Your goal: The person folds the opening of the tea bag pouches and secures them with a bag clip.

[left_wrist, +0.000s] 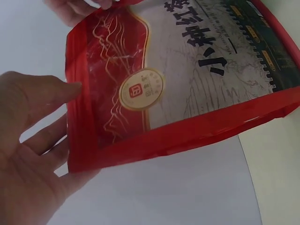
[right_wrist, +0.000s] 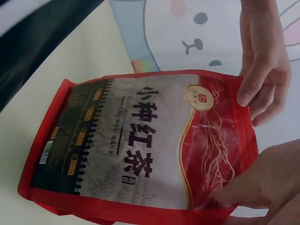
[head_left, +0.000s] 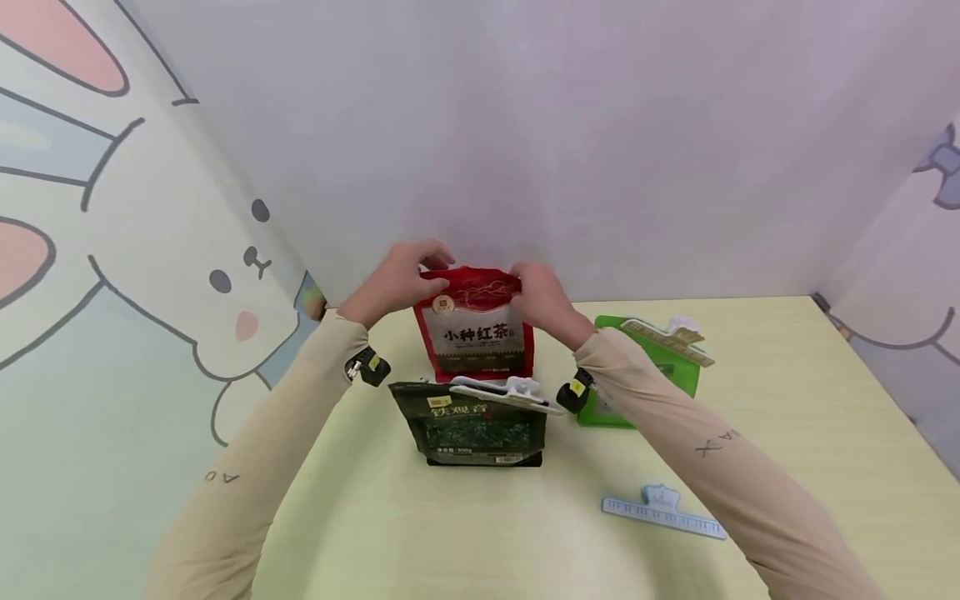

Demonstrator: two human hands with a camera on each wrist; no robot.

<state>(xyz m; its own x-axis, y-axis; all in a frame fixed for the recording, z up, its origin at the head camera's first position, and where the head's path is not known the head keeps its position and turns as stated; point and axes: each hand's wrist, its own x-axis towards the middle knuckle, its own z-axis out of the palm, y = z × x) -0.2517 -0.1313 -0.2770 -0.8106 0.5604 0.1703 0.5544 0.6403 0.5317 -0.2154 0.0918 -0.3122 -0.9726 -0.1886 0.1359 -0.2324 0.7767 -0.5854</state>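
Observation:
A red tea bag (head_left: 476, 333) with a pale label stands upright at the back of the table, held at its top by both hands. My left hand (head_left: 401, 279) pinches the upper left corner, its thumb (left_wrist: 56, 91) in front and fingers behind. At the upper right corner my right hand (head_left: 543, 296) grips the bag, thumb on the front face and fingers hidden behind. Just in front stands a black tea bag (head_left: 480, 433), a white sealing clip (head_left: 506, 393) across its top.
To the right, a green bag (head_left: 682, 375) carries a whitish clip (head_left: 667, 340) along its top, partly behind my right forearm. Nearer the front lies a light blue clip (head_left: 663, 512). Behind the table (head_left: 772, 375) rises a pale wall; a rabbit drawing covers the left side.

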